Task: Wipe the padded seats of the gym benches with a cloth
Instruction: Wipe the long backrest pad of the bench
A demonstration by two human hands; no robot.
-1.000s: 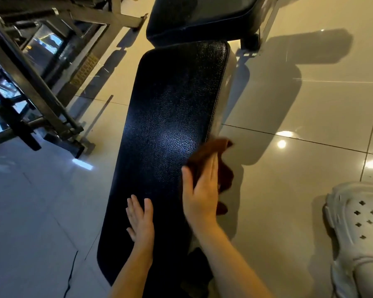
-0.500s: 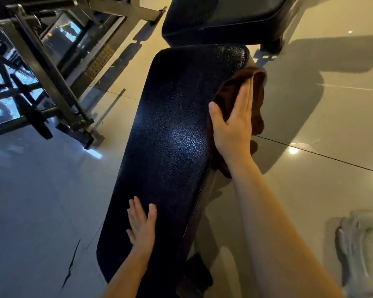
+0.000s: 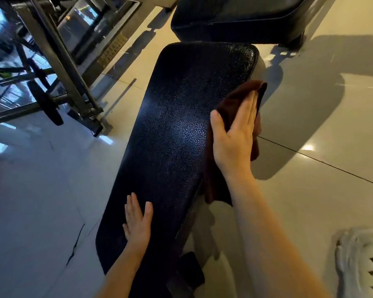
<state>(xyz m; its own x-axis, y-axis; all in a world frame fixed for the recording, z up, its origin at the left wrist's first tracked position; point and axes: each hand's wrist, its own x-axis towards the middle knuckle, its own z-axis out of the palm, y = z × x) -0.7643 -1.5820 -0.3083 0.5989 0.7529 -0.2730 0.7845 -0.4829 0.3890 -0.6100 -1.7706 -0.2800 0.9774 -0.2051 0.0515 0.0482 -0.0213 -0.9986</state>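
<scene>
Head view: the right hand (image 3: 235, 134) presses a brown cloth (image 3: 235, 100) with flat, straight fingers against the right edge of the bench pad (image 3: 170, 136). The pad's long axis runs away from the person, mostly left of the cloth. The left hand (image 3: 138, 222) rests flat, open, on the near end.

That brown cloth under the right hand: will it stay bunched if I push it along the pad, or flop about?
Probably floppy: the cloth folds over the bench pad edge and hangs limp below the right hand. It likely slides easily, since the pad looks glossy. Flat fingers alone may let it creep.
</scene>
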